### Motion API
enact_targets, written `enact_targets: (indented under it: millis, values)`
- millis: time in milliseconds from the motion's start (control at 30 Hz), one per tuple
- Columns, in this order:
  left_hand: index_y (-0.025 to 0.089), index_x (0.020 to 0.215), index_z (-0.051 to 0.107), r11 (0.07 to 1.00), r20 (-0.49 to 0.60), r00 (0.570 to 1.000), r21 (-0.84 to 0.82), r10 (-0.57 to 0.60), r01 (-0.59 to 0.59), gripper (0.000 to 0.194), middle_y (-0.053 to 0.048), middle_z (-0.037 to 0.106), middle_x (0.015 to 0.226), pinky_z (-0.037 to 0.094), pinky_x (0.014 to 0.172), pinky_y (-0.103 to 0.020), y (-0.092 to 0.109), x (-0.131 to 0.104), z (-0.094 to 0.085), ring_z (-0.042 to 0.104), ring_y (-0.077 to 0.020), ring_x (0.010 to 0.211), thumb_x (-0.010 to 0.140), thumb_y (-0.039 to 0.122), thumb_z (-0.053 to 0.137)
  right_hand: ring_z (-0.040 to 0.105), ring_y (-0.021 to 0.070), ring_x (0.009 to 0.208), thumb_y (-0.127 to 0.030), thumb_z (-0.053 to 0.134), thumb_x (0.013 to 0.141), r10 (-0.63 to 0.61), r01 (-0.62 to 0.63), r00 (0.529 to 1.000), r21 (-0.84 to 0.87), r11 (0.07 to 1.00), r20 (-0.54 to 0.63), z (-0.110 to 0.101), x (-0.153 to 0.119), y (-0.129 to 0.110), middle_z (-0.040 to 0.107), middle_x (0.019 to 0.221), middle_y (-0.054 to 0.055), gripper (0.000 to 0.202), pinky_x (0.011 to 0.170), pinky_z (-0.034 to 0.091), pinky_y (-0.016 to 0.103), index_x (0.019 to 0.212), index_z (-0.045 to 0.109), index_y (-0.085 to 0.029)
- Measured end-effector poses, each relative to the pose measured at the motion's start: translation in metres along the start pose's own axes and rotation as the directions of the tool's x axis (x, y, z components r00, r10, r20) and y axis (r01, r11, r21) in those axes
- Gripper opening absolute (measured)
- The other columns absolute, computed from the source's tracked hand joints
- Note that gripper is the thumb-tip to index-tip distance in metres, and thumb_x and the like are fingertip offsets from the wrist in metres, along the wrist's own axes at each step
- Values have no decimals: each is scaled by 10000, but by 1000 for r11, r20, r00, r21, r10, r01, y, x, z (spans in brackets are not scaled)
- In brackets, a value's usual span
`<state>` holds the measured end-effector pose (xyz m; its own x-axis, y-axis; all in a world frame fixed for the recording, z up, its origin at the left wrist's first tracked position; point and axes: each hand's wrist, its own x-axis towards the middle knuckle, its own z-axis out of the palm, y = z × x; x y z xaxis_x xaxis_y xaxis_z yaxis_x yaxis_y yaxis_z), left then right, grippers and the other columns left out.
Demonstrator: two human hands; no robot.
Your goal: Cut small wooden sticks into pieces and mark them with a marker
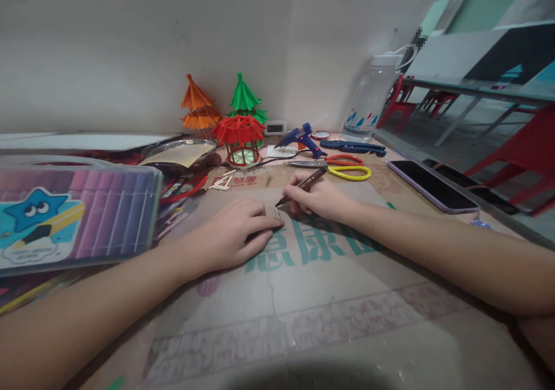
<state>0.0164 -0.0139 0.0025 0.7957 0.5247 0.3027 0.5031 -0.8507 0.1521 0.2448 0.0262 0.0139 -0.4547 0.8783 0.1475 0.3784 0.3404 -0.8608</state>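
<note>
My right hand (313,195) is closed around a brown marker pen (307,182), its dark tip pointing down and left. That tip meets a short, thin wooden stick (277,212) on the cardboard sheet (269,320). Lying low over the sheet, my left hand (236,228) pins the stick's near end under the index fingertip. The left thumb rests apart, below the index finger. Several more short sticks (222,183) lie loose beyond the left hand. Behind them stands a small model pavilion with a red roof (238,141).
Orange (197,110) and green (243,98) roofed models stand by the wall. A marker case (117,211) fills the left. Farther back lie a blue glue gun (306,140), scissors (347,169) and blue-handled pliers (353,147). A phone (429,185) and water bottle (368,98) are right.
</note>
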Motion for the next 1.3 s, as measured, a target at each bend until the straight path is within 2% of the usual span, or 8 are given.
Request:
enact_targets:
  millis: [333, 667, 867, 1100, 1300]
  values:
    - [230, 1219, 693, 1000, 2, 1000, -7, 8, -8, 326, -69, 638, 926, 464, 792, -350, 0, 1, 0, 601, -213, 888, 995, 244, 457, 408, 63, 362, -251, 542, 860, 96, -99, 993, 43, 994, 62, -1, -1, -5, 576, 466, -43, 160, 369, 307, 175, 714, 536, -188]
    - [218, 1234, 684, 1000, 31, 999, -10, -6, 6, 335, -78, 623, 934, 454, 802, -360, 0, 1, -1, 591, -221, 903, 1001, 256, 446, 431, 69, 387, -304, 564, 883, 34, -35, 999, 60, 998, 26, 0, -1, 0, 602, 523, -41, 163, 382, 317, 188, 765, 530, -196]
    - [230, 1245, 667, 1000, 24, 1000, -25, -15, 15, 325, -68, 612, 941, 456, 807, -349, 0, 0, 0, 583, -212, 906, 1001, 254, 453, 428, 70, 391, -312, 550, 893, 59, -60, 998, 58, 997, 21, 1, -1, -2, 596, 523, -49, 166, 395, 320, 191, 774, 521, -199]
    - [240, 1254, 664, 999, 55, 997, -10, -50, 50, 338, -69, 650, 944, 477, 805, -350, 3, 1, -2, 622, -221, 912, 995, 245, 446, 414, 65, 388, -309, 534, 900, 59, -60, 998, 49, 997, 25, 0, -1, 0, 598, 522, -45, 167, 387, 302, 185, 776, 525, -197]
    - [240, 1296, 633, 999, 98, 994, 11, -53, 53, 359, -61, 695, 936, 490, 761, -334, 2, 0, 0, 664, -218, 864, 999, 254, 431, 440, 67, 413, -320, 557, 886, 37, -33, 999, 89, 995, -36, 1, 0, 0, 583, 538, -44, 175, 399, 320, 183, 771, 530, -191]
